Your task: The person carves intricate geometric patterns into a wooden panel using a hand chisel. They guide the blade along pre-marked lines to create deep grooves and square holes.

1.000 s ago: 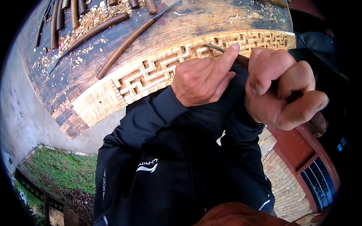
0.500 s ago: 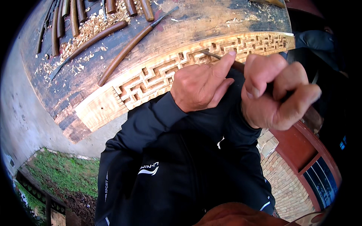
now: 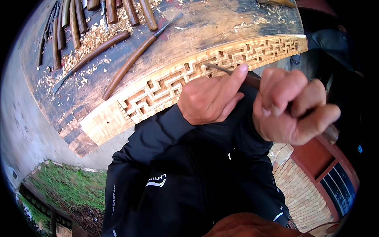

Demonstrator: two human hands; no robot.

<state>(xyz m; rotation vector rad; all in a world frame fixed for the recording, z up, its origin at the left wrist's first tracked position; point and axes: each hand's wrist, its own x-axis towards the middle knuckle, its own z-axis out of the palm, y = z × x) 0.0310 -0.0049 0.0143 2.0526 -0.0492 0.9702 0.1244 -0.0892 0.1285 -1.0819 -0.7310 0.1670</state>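
Note:
A long pale wooden board [image 3: 106, 122], carved with a maze-like fretwork pattern, lies along the near edge of the workbench. My right hand [image 3: 294, 106] is curled around the dark handle of a carving chisel [image 3: 220, 69]; the handle's far end shows past the hand at lower right. The narrow metal blade points left over the carved pattern. My left hand [image 3: 209, 98] rests at the board's near edge, its index finger stretched along the chisel and pressed to it near the handle. The left hand's lower fingers are mostly hidden. Whether the tip touches wood, I cannot tell.
Two wooden-handled chisels [image 3: 130, 65] [image 3: 92, 55] lie on the workbench [image 3: 209, 23] left of the board. Several more handles [image 3: 75, 27] sit at the back left among wood shavings [image 3: 94, 37]. Another person's clothed leg [image 3: 329, 41] shows at far right.
The view has shifted slightly, so the bench appears lower. The chisel's tip has drawn a little left and toward me over the carving. My right fingers have loosened slightly around the handle.

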